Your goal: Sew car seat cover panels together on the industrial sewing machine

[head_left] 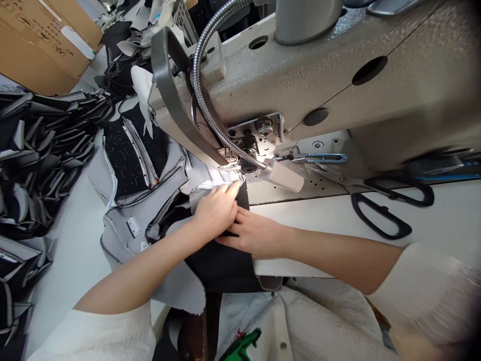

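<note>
My left hand [218,209] is at the sewing machine [233,110], its fingers closed on the edge of a grey and black fabric piece [229,268] beside the lit needle area. Stretched out and slightly apart, the fingers of my right hand [261,234] lie on the black part of the fabric and touch my left hand. The fabric runs under the presser area and hangs over the table's front edge. Left of my hands, joined grey panels [124,225] with a black stitched section [126,155] spread across the table. My fingertips partly hide the fabric edge.
Black-handled scissors [383,215] and small blue thread snips [325,158] lie at the right on the machine bed. A lamp head [283,176] on a flexible metal neck hangs over the bed. Piles of dark fabric pieces [45,155] and a cardboard box [45,45] stand left.
</note>
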Action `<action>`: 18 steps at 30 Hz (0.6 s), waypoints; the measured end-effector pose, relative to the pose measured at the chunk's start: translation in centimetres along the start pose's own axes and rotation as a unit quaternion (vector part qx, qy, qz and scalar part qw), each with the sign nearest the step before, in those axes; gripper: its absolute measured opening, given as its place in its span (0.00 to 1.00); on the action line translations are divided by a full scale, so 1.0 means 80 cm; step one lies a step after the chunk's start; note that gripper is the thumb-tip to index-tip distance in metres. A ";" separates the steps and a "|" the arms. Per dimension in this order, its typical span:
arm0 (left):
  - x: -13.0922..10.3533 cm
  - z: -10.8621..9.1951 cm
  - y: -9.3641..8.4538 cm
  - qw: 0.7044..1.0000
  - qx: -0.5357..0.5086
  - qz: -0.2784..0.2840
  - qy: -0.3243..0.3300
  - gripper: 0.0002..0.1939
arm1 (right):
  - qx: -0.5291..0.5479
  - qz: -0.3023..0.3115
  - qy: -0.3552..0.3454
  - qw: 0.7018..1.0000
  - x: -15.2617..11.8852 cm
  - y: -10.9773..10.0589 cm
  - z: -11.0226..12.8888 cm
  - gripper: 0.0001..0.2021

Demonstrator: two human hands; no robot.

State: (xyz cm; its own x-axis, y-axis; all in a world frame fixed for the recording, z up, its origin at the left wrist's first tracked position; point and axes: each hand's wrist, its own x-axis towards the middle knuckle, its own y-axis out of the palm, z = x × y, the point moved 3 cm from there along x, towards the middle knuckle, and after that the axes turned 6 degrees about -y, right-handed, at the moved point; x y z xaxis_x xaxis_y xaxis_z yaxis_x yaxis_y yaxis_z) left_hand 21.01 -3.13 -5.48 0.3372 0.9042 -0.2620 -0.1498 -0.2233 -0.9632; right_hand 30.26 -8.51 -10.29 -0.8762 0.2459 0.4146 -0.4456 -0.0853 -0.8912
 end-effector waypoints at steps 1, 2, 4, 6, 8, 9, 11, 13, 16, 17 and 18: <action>-0.006 0.002 0.003 0.998 0.056 0.006 -0.005 0.29 | 0.011 0.005 -0.011 1.000 -0.001 0.001 0.004 0.21; -0.011 0.004 0.005 0.995 0.103 0.010 -0.008 0.31 | 0.020 0.009 -0.016 1.000 -0.002 0.002 0.007 0.21; -0.013 0.010 0.010 0.989 0.149 0.008 -0.004 0.32 | 0.036 0.017 -0.011 0.999 -0.002 0.004 0.009 0.22; -0.006 0.016 0.012 0.990 0.140 -0.009 0.006 0.30 | 0.047 0.027 -0.002 0.999 -0.002 0.006 0.008 0.23; 0.003 0.019 0.012 0.994 0.109 -0.031 0.006 0.29 | 0.052 0.032 -0.001 0.998 -0.002 0.007 0.006 0.24; 0.007 0.019 0.011 0.995 0.094 -0.040 -0.001 0.28 | 0.054 0.032 -0.002 0.998 -0.001 0.006 0.005 0.25; 0.010 0.014 0.008 0.996 0.076 -0.044 -0.019 0.28 | 0.065 0.025 -0.002 0.998 -0.001 0.005 0.004 0.25; 0.009 0.005 0.005 0.997 0.070 -0.031 -0.031 0.29 | 0.079 0.014 0.002 0.997 -0.001 0.003 0.003 0.24; 0.005 -0.008 0.005 0.997 0.065 0.002 -0.040 0.31 | 0.098 0.009 0.007 0.995 -0.001 0.003 0.002 0.24; 0.004 -0.011 0.005 0.997 0.062 0.012 -0.041 0.32 | 0.103 0.011 0.009 0.995 -0.001 0.004 0.002 0.24; 0.003 -0.013 0.006 0.997 0.058 0.021 -0.042 0.33 | 0.108 0.013 0.011 0.994 -0.001 0.004 0.002 0.24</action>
State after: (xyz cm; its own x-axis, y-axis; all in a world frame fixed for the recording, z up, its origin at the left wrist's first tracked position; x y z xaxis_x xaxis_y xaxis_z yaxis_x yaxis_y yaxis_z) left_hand 21.97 -3.39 -6.08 0.2499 0.9232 -0.2921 -0.2697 -0.2233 -0.9367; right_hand 30.16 -8.69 -10.62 -0.8852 0.2608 0.3854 -0.4533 -0.2960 -0.8408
